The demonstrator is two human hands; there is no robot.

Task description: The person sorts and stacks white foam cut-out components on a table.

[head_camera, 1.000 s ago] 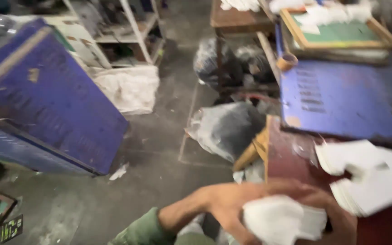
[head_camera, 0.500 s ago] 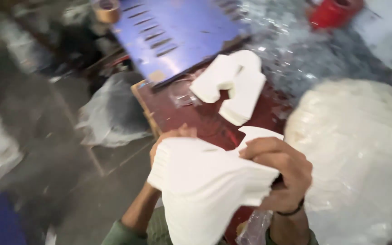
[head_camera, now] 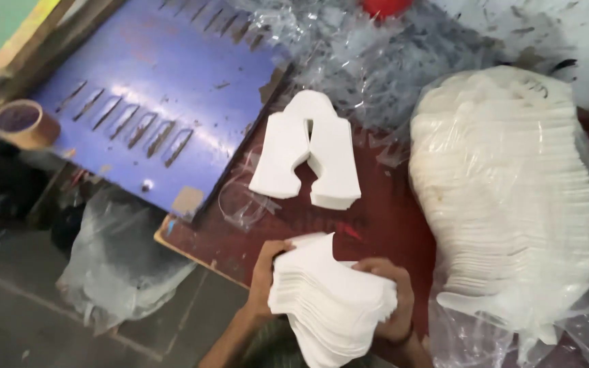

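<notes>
At the lower centre of the frame a stack of white cut pieces is gripped between both hands. The left hand is closed on the stack's left edge, its fingers curled over the top and pressed together against the sheets. The right hand is clamped on the stack's right side, fingers bent over the upper edge, with a dark band seen at the wrist. Neither hand is spread; both are shut tight on the pile. The stack is held just above the near edge of a dark red table, its long axis running from upper left to lower right of the frame, the fanned edges turned toward the bottom. The left forearm is seen rising from the bottom edge, slanted up and to the right; the right wrist is bent inward, and its forearm is mostly hidden by the stack.

A second, smaller pile of the same white shapes is laid flat on the table at the centre, its notched end pointed toward the bottom of the frame, well apart from the hands. A large clear bag packed with white pieces is set at the right. A blue slotted panel is seen at the upper left, with a tape roll just beside it at the far left.
</notes>
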